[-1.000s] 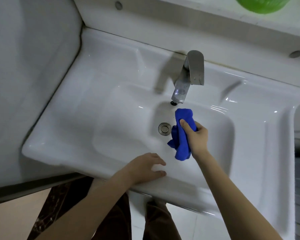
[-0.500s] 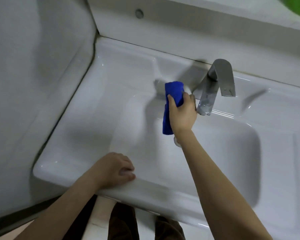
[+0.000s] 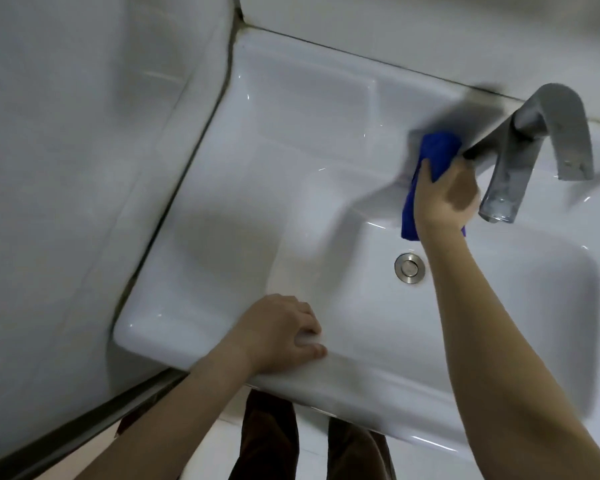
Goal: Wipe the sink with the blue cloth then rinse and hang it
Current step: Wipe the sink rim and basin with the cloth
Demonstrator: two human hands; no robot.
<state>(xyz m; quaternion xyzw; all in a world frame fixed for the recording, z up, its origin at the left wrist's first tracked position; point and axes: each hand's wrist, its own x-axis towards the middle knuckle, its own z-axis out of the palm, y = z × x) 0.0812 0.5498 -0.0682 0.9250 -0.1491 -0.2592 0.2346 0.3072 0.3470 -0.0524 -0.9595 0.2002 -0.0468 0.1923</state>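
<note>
Step in hand: the wiping, as I judge it. The cloth is on the sink's surface and no water shows at the spout, so rinsing and hanging are not yet done.
Right hand: the right hand grips the blue cloth, with fingers curled over the bunched top and the thumb across its near side.
Left hand: the left hand rests on the front rim of the sink. Its fingers are loosely bent and it holds nothing, so it looks like a brace.
Cloth: its upper end sticks out past the right fingertips, against the sink's back ledge. Its lower end hangs out under the palm toward the basin. It is well apart from the left hand, beyond it and to its right. The edges are blurred.
Faucet: the faucet stands just to the right of the right hand, with the spout close by the knuckles.
Drain: the drain lies between the two hands, just beside the right forearm.
Next move: probably a sweep along the ledge away from the faucet, toward the left hand's side. This calls for steady downward pressure and for keeping the knuckles clear of the spout.
Later: the cloth will need to be held under the spout, and one hand must be free for the tap.
</note>
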